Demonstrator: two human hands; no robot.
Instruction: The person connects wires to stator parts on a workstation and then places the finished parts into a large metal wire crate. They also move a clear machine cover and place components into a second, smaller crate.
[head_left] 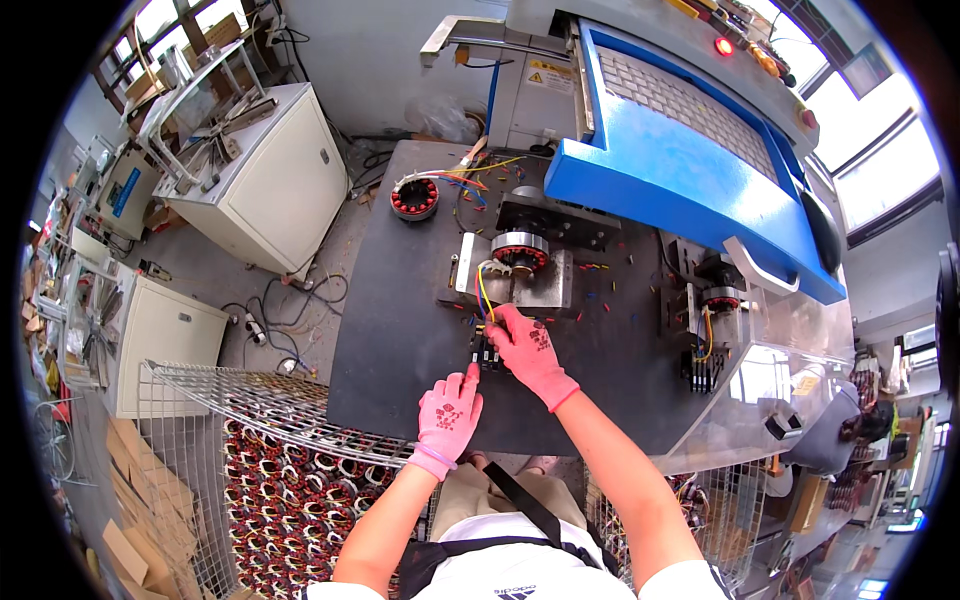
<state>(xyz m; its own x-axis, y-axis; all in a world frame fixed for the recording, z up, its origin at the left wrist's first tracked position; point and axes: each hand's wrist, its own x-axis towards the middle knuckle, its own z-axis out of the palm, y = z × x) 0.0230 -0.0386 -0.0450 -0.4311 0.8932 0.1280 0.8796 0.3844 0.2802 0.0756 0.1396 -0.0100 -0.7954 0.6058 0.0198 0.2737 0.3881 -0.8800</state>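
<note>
My right hand (525,350), in a pink printed glove, pinches the coloured lead wires (484,290) of a stator. That stator (520,250), a ring with red windings and a silver rim, sits on a metal fixture (548,288) just beyond my hands. Close below the wires is a black terminal block (485,352) on the dark table. My left hand (450,412), gloved alike, reaches its index finger to the block's near left side; its other fingers are loosely bent and hold nothing I can see. The wire ends are hidden by my right fingers.
Another stator (414,200) lies far left on the dark table (390,320). A second fixture with a stator (720,298) stands right, under a blue machine frame (690,170). A wire basket (290,425) full of stators adjoins the near edge. Small coloured bits are scattered about.
</note>
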